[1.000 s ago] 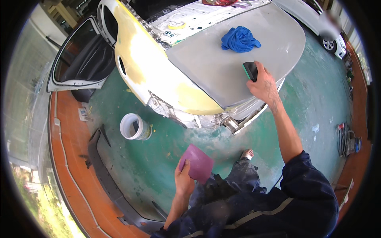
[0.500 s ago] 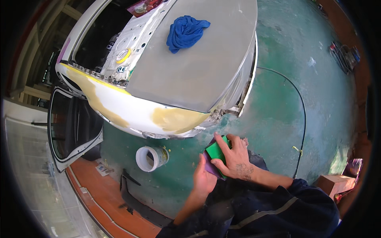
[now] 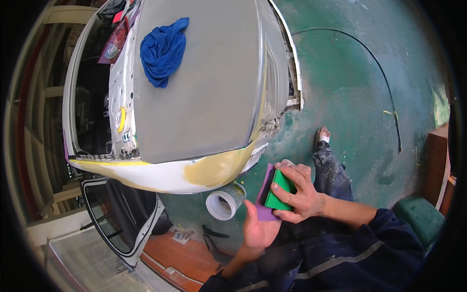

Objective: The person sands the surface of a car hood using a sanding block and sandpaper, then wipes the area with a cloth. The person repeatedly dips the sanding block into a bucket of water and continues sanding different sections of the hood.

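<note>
My right hand (image 3: 300,193) grips a green sanding block (image 3: 279,198) with a dark underside, thumb and fingers spread along its sides. Against that underside lies a purple sandpaper sheet (image 3: 266,213), its edge sticking out past the block. From below, my left hand (image 3: 261,234) supports the sheet on its upturned palm, thumb raised; its fingers are mostly hidden behind the sheet. Just beyond stands the car body, with a grey panel (image 3: 204,87) and a white corner bearing a tan filler patch (image 3: 211,170).
A blue cloth (image 3: 163,53) and a yellow tape roll (image 3: 120,119) lie on the car. Below its corner is a white bucket (image 3: 237,191). A detached door (image 3: 146,228) stands at the left. A black hose (image 3: 377,61) curves over the green floor, and a green stool (image 3: 418,219) is at the right.
The view has swung, so the car sits further left. The block has tilted up on edge, and more of the purple sheet now shows beside it, between both hands.
</note>
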Demonstrator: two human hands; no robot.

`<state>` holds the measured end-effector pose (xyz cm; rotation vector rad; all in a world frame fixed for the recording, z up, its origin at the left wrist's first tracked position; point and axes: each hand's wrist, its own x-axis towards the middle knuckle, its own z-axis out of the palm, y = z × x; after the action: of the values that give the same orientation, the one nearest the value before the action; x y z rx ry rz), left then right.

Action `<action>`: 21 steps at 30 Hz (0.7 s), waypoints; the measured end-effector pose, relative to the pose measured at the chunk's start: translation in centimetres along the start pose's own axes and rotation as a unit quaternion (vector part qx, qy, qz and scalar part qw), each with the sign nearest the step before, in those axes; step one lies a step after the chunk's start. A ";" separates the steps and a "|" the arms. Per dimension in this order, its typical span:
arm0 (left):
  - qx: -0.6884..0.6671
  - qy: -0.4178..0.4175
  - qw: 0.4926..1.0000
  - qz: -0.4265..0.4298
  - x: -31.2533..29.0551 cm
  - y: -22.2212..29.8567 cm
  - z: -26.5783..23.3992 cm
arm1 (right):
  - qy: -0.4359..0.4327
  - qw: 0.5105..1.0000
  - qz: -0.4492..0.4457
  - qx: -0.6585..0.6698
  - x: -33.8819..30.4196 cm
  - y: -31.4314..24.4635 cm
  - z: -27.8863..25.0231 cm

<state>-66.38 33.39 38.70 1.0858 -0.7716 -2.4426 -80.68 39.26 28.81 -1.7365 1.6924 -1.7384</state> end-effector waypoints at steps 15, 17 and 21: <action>0.417 -0.082 0.900 0.096 1.0 6.1 -9.4 | 0.075 0.911 0.321 0.246 -0.9 -9.5 8.7; 0.385 -0.091 0.914 0.093 1.6 7.9 -9.3 | 0.145 0.928 0.280 0.198 -1.2 -8.8 11.3; 0.507 -0.111 0.807 0.282 2.7 11.7 -11.3 | 0.248 0.948 0.199 -0.020 1.0 -4.6 14.7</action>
<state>-58.36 18.99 38.00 0.6483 -2.2425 -1.5720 -67.21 31.83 28.22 -0.9044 2.0927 -2.0460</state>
